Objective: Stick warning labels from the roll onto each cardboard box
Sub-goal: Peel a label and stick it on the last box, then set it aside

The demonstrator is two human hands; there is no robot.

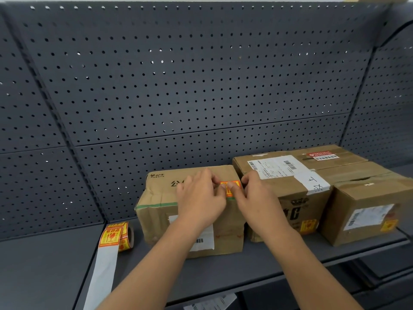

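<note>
Warning label atop box, left hand, right hand fingers pinching it

Showing only a bare left hand and a bare right hand. Showing both forearms uncovered as well, from wrist to the lower edge of view. Tapering slightly toward the wrists.

Head camera looks down, close over the shelf.
</note>
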